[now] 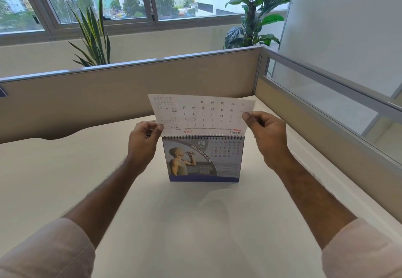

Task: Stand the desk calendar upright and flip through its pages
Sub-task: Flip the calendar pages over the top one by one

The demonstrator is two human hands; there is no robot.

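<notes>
A spiral-bound desk calendar with a blue base band (203, 161) stands upright on a pale cream desk (65, 179), near the middle, so the standing-up part looks done. Its front shows an April page with a photo of someone drinking water. One white printed page (202, 114) is lifted above the wire binding, its numbers upside down, caught mid-flip. The left hand (142, 145) pinches the page's lower left corner between thumb and curled fingers; the right hand (268, 135) pinches its right edge the same way. Judging by the month, several pages likely remain. Beyond are a beige cubicle partition (130, 88), two leafy potted plants and windows.
</notes>
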